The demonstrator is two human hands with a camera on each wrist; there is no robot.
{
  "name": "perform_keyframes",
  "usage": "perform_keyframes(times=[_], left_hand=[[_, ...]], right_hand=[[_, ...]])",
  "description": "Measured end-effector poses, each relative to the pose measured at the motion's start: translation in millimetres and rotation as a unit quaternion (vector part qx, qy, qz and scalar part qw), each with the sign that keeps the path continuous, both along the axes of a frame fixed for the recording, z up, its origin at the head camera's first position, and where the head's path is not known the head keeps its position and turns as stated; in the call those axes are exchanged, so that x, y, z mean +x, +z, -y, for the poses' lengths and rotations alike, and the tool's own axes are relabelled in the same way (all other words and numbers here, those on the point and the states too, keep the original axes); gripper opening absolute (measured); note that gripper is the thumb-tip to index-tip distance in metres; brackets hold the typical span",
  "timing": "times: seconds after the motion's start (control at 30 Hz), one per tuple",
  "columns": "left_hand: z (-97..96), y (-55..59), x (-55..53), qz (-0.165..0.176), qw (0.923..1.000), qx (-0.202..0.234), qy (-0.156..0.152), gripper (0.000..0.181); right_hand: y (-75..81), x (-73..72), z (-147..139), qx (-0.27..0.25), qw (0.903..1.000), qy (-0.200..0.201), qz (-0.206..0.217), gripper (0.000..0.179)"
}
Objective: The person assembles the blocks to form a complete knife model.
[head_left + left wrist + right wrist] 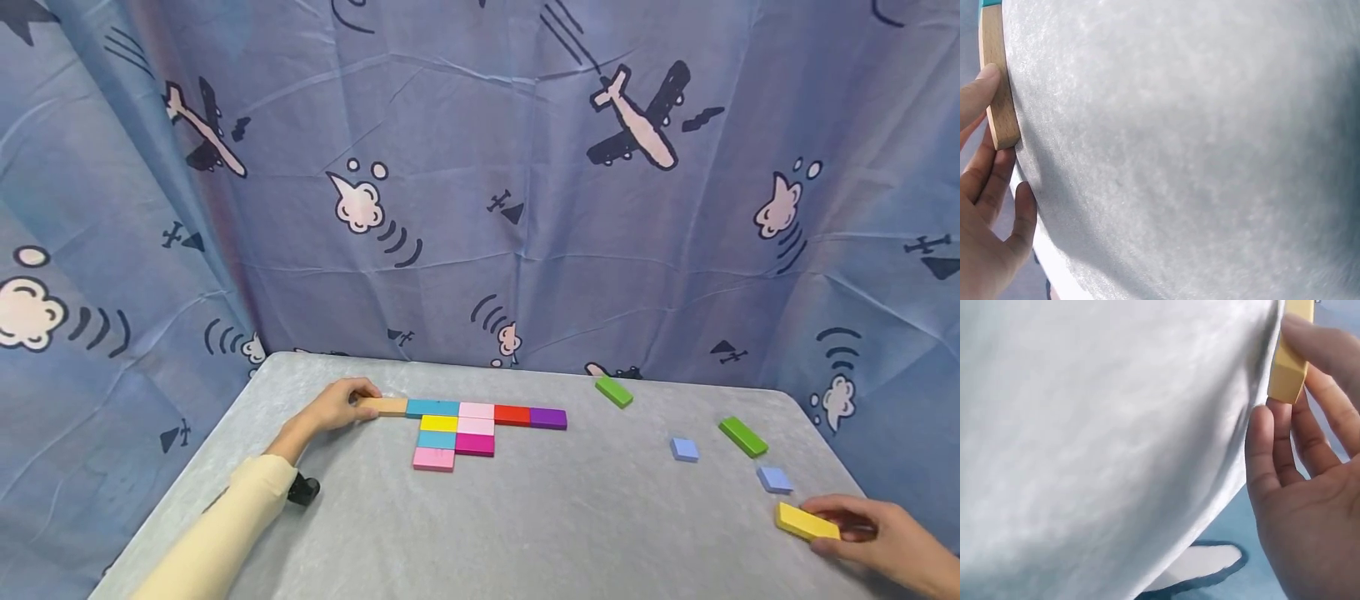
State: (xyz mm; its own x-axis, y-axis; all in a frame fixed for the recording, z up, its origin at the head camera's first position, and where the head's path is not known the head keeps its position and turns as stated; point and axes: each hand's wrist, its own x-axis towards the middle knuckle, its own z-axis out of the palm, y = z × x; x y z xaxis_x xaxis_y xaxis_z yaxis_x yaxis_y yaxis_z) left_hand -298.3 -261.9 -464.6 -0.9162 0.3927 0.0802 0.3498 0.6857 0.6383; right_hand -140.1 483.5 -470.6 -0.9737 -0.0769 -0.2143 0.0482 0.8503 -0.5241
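Observation:
In the head view my left hand [341, 406] pinches the left end of a plain wooden block [390, 407], its thumb on the near side. That block's right end meets a long blue block [432, 407] in a flat arrangement of colored blocks, with pink, red [512, 415] and purple [548, 418] ones along the same row. Below the row sit a yellow block [438, 423], a magenta block [475, 445] and a pink block [433, 459]. At the right, my right hand [873, 533] holds a yellow block [806, 522] between thumb and fingers, near the table's right edge.
Two green blocks [742, 437] and two small light-blue blocks [684, 450] lie on the right part of the grey table [570, 517]. A blue curtain [450, 208] printed with airplanes hangs behind it. A black device [303, 489] shows at my left wrist.

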Motion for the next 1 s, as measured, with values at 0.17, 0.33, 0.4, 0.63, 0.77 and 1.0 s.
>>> perform_keyframes(times=[0.17,0.33,0.4,0.63,0.77,1.0], left_hand=[[0.1,-0.3,-0.2,-0.003,1.0000,-0.001,-0.002,0.018],[1.1,-1.9,-1.3,-0.003,1.0000,-0.004,-0.001,0.018],[1.6,-2.7,-1.6,-0.004,1.0000,-0.005,0.000,0.018],[1.4,-3.2,-1.3,0.002,1.0000,-0.005,0.003,0.017],[0.8,-2.9,-1.2,0.001,1.0000,-0.003,0.002,0.017],[0.3,-3.3,-2.4,-0.002,1.0000,-0.003,0.003,0.017]], right_hand=[[9.8,-2.9,16,0.001,0.9975,-0.010,-0.070,0.043],[16.0,-6.2,46,-0.049,0.9886,-0.017,-0.141,0.038],[17.1,-8.9,60,-0.076,0.9847,-0.005,-0.157,0.036],[20.2,-23.0,110,-0.139,0.9765,0.062,-0.153,0.032],[20.0,-33.2,137,-0.174,0.9682,0.120,-0.134,0.029],[18.5,-52.2,192,-0.198,0.9627,0.150,-0.106,0.026]])
